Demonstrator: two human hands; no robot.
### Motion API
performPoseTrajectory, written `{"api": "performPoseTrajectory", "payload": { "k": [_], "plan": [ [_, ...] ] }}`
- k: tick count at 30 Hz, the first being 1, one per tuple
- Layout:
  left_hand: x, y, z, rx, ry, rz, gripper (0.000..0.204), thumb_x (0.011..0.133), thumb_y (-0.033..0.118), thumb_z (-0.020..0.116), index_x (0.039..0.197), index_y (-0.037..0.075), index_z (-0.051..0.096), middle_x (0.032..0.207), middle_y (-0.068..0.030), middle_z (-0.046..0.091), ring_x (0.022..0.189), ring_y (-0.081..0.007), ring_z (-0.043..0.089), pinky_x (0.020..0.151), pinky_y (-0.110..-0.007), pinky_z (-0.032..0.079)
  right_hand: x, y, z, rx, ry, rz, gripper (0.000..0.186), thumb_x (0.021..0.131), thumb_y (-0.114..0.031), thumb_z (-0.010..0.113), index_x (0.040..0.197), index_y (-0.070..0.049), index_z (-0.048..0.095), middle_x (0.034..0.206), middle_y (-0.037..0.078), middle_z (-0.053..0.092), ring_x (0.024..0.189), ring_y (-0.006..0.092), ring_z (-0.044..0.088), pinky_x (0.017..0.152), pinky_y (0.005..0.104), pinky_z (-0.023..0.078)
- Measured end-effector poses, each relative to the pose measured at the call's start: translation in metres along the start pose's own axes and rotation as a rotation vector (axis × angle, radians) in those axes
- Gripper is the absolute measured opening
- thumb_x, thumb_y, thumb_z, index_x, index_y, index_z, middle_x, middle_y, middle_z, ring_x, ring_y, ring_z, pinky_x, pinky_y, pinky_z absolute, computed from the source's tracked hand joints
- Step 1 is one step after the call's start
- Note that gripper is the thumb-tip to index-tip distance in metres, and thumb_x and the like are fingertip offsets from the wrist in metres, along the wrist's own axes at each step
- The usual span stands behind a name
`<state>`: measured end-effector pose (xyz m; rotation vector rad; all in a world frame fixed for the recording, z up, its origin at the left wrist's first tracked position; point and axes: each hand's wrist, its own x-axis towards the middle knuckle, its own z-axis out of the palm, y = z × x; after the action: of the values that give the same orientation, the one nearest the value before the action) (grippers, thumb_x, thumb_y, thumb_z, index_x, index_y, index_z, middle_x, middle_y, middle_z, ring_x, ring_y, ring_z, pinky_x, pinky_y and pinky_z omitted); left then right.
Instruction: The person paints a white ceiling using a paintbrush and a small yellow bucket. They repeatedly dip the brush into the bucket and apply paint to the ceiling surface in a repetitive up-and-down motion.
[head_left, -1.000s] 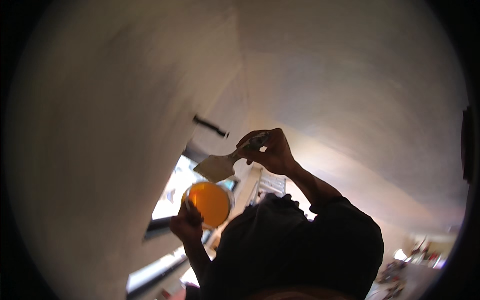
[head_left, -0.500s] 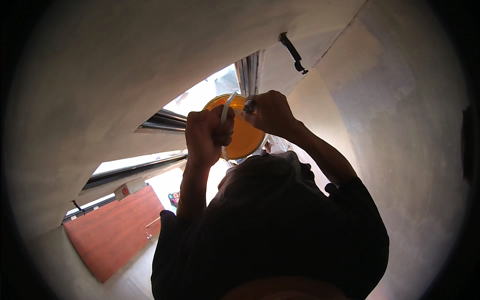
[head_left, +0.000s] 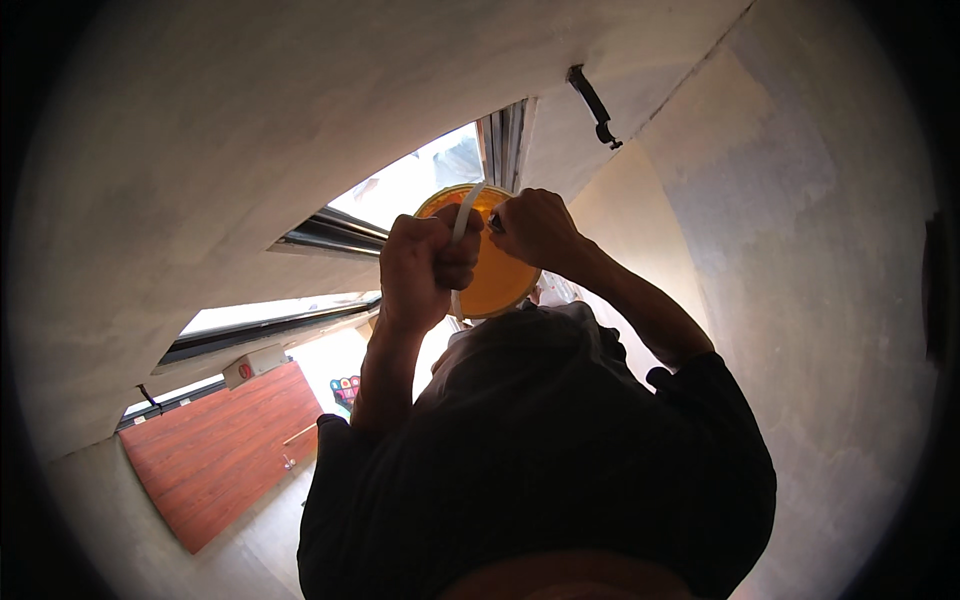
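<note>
A round yellow-orange bucket (head_left: 505, 275) hangs in front of my chest, with a rim that looks lighter than its inside. My left hand (head_left: 425, 270) is closed in a fist around its pale strap handle (head_left: 466, 215). My right hand (head_left: 535, 232) is at the bucket's right rim, fingers pinched together around a small dark thing whose kind I cannot make out. Both hands are in shadow, and the left fist hides part of the bucket. Whether anything lies inside the bucket cannot be told.
Bright window openings with dark frames (head_left: 335, 235) stand beyond the bucket and to the left. A reddish wood-grained door (head_left: 225, 440) shows at the lower left. A black bracket (head_left: 594, 108) sticks out from the plastered surface (head_left: 780, 250) at the upper right.
The bucket and my left hand have shifted slightly right in view. My right hand has drawn a little closer to the left fist, and less of the dark thing in it shows.
</note>
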<state>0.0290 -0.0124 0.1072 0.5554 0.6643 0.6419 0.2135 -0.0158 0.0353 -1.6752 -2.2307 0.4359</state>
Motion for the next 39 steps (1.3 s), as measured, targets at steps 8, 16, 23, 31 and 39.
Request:
{"api": "performPoseTrajectory", "payload": {
  "k": [8,16,23,31,39],
  "plan": [
    [-0.004,-0.009,0.003,0.782,0.157,0.295,0.022,0.083,0.022,0.053,0.083,0.002,0.062,0.056,-0.0039,0.048,0.045,-0.0107,0.042,0.041,-0.024,0.034,-0.038,-0.013,-0.033,-0.037,0.090,0.023,0.021,0.074,-0.033,0.063,0.086,-0.016,0.065,0.069,0.008,0.064,0.057,0.0267,0.063,0.054,0.0406,0.049],
    [0.019,-0.004,-0.007,0.130,0.085,0.117,0.013,0.084,0.005,0.061,0.074,-0.002,0.064,0.052,-0.0004,0.051,0.041,-0.0076,0.047,0.037,-0.022,0.035,-0.026,0.010,-0.016,0.123,0.210,0.020,0.029,0.075,-0.038,0.069,0.087,-0.011,0.070,0.066,0.013,0.065,0.059,0.0294,0.064,0.057,0.0387,0.051],
    [0.033,-0.011,-0.011,0.605,0.124,0.451,0.022,0.087,0.011,0.055,0.069,-0.001,0.058,0.052,0.0018,0.044,0.041,-0.0039,0.036,0.037,-0.022,0.028,-0.019,0.002,-0.019,0.421,-0.014,0.129,0.045,0.069,-0.044,0.076,0.078,-0.001,0.069,0.067,0.015,0.066,0.060,0.0241,0.067,0.060,0.0324,0.052],
    [0.054,-0.018,-0.055,-0.028,-0.220,0.046,0.031,0.081,0.029,0.043,0.090,0.002,0.055,0.066,-0.0016,0.048,0.053,-0.0106,0.043,0.048,-0.026,0.034,-0.015,0.020,0.008,0.343,0.152,0.064,0.039,0.073,-0.041,0.073,0.085,-0.003,0.071,0.070,0.016,0.067,0.056,0.0236,0.065,0.059,0.0350,0.052],
    [0.015,-0.002,0.003,-0.083,0.134,0.038,0.015,0.085,0.009,0.045,0.085,-0.002,0.055,0.056,0.0013,0.038,0.042,-0.0081,0.030,0.039,-0.022,0.025,-0.020,0.019,0.007,0.135,0.331,-0.101,0.024,0.080,-0.036,0.064,0.087,-0.013,0.068,0.063,0.011,0.064,0.055,0.0280,0.063,0.050,0.0405,0.048]
  ]
}}
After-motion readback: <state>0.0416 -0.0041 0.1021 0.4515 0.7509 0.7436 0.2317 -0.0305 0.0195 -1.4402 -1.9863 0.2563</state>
